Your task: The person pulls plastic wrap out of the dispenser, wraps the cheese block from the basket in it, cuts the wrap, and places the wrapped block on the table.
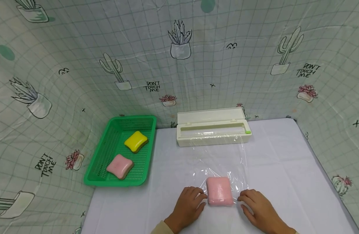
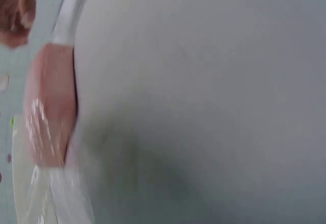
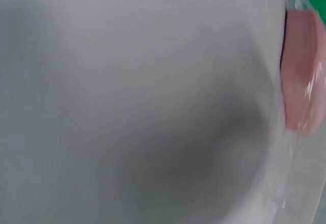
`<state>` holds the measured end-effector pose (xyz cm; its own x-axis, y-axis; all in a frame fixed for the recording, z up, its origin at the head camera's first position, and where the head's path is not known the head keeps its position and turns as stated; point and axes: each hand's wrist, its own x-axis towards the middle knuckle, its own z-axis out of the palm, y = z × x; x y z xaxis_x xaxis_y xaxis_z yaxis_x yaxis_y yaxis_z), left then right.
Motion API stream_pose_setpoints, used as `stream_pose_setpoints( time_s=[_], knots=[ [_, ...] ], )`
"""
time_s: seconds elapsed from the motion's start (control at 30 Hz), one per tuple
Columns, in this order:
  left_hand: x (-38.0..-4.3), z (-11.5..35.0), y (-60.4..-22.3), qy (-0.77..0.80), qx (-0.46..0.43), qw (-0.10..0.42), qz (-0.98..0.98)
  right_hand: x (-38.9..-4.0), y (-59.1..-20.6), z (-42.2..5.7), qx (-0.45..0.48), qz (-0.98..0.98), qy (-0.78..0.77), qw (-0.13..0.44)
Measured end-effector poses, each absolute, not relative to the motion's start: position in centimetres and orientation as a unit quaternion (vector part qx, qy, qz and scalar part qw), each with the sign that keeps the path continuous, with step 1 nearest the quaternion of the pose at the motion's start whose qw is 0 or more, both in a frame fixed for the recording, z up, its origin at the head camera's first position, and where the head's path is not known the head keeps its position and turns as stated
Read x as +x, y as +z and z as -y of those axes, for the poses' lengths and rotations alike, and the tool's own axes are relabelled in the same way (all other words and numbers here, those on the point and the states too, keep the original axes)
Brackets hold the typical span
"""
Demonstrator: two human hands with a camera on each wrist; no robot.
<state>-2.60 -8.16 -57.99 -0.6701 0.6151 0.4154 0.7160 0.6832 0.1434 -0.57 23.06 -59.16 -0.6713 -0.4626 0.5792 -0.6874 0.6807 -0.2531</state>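
Observation:
A pink pillow-shaped block [image 1: 219, 191] lies on the white table between my hands, with clear cling film [image 1: 223, 157] draped over it. The film runs back to the cream cling film dispenser [image 1: 214, 136], whose lid stands up. My left hand [image 1: 189, 205] is at the block's left side, fingers loosely bent, fingertips right at the film's edge. To the block's right, my right hand [image 1: 258, 208] has its fingertips by the film and its thumb apart. In both wrist views the film shines over the block [image 2: 50, 104].
A green plastic basket [image 1: 90, 179] stands at the left with a yellow block [image 1: 135, 140] and another pink block [image 1: 119, 165] in it. Behind the table hangs a cactus-print cloth [image 1: 208, 65], which also runs along both sides.

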Motion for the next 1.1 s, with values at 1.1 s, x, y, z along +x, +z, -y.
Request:
stream_pose_setpoints(
  time_s=[1.1],
  knots=[
    [-2.6,4.1,-59.3,-0.016,-0.383,0.168,0.908,-2.0,-60.8,-18.9,0.36,0.86,0.212,0.292]
  ],
)
